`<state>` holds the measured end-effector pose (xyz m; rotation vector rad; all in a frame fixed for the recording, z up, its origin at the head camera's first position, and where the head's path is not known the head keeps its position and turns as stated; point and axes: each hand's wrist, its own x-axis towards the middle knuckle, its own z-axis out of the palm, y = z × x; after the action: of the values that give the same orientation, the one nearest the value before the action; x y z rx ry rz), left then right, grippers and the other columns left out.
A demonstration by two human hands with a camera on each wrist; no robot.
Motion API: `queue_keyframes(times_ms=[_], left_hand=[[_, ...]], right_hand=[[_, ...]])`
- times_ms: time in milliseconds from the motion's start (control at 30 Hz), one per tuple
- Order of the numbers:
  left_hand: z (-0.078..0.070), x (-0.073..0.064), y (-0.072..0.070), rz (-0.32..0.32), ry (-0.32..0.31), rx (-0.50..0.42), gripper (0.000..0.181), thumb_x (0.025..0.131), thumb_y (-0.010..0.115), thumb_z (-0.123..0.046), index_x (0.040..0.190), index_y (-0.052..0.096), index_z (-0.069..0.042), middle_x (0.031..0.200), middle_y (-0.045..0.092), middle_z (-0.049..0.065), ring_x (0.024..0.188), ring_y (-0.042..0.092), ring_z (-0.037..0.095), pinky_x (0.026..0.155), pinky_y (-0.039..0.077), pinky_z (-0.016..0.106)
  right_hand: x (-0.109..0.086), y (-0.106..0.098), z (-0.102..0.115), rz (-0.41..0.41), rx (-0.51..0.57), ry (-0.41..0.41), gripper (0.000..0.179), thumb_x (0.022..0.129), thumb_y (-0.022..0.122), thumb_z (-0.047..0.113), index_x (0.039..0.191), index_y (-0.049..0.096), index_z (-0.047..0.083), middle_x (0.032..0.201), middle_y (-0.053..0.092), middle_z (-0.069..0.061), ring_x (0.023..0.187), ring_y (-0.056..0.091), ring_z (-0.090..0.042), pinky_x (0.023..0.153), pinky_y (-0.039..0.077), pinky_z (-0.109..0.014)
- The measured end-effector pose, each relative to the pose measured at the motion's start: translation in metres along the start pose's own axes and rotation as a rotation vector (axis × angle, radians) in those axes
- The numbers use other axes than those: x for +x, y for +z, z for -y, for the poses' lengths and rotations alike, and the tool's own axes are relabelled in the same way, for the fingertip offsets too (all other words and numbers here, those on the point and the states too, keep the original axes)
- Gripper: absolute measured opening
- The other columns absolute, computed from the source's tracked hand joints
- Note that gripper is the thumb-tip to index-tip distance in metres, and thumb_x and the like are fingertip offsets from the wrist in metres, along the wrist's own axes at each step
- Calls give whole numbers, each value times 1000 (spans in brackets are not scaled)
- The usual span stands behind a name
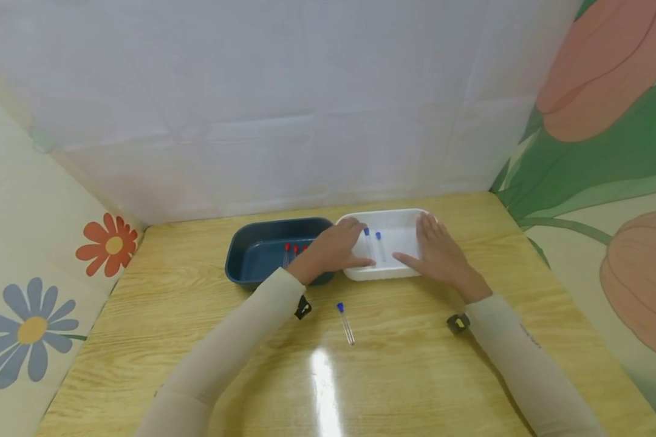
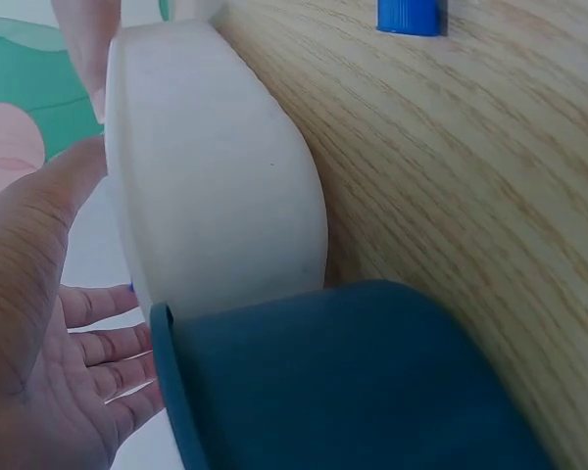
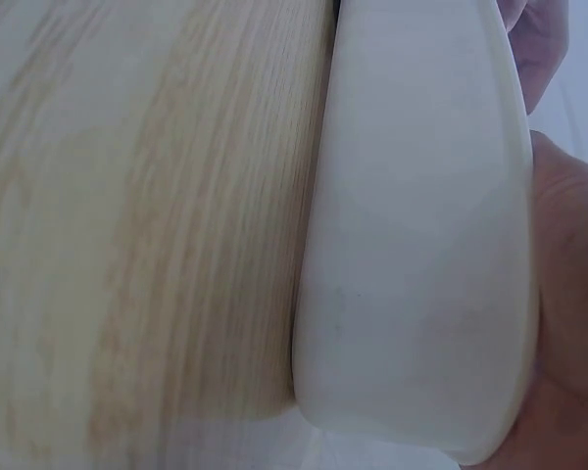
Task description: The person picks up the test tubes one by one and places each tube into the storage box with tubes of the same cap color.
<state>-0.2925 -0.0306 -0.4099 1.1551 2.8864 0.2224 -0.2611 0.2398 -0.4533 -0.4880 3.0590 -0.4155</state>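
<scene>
My left hand [image 1: 336, 246] spans the left end of a white plastic tray [image 1: 382, 275], its fingers extended and spread. Over the tray's right end lies my right hand [image 1: 440, 252], fingers straight; the right wrist view shows its palm against the rim. Between the hands, two clear tubes with blue caps [image 1: 378, 236] lie inside the tray. A third blue-capped tube [image 1: 347, 325] rests on the table in front. Left of the tray stands a dark blue basin [image 1: 234, 258] holding tubes with red caps [image 1: 287, 247], partly hidden by my left hand and forearm.
Tray and basin stand side by side near the back of the wood-grain table [image 1: 164, 315]. Behind them hangs a white sheet [image 1: 251, 152]. Walls painted with flowers [image 1: 33, 331] border the left and right sides.
</scene>
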Motion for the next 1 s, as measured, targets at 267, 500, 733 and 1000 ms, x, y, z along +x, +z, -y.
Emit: queue_keyframes(times_ms=[267, 500, 733, 1000], left_hand=[[0, 11, 7, 22, -8, 41, 91, 88, 66, -68, 149, 48, -2, 148, 50, 17, 134, 49, 29, 112, 43, 40], [0, 20, 16, 57, -27, 60, 91, 88, 65, -69, 147, 50, -2, 144, 54, 16, 127, 55, 28, 109, 45, 40], [0, 29, 25, 61, -50, 65, 90, 88, 65, -69, 147, 50, -3, 140, 56, 16, 123, 56, 28, 108, 46, 41], [1, 39, 29, 84, -58, 76, 89, 88, 66, -69, 144, 52, -2, 138, 56, 16, 121, 56, 28, 107, 46, 40]], right_hand=[[0, 1, -2, 4, -5, 9, 112, 96, 34, 78, 158, -1, -8, 166, -10, -24, 154, -10, -36, 124, -1, -50], [0, 2, 0, 0, -6, 9, 112, 95, 33, 79, 159, 0, -8, 166, -10, -24, 154, -10, -36, 124, -1, -49], [0, 2, 1, 8, -16, 10, 111, 96, 34, 77, 158, -1, -8, 166, -11, -23, 154, -10, -35, 124, -1, -48], [1, 2, 0, 0, -26, 3, 110, 97, 34, 76, 158, 1, -9, 166, -8, -25, 154, -9, -36, 124, -1, -48]])
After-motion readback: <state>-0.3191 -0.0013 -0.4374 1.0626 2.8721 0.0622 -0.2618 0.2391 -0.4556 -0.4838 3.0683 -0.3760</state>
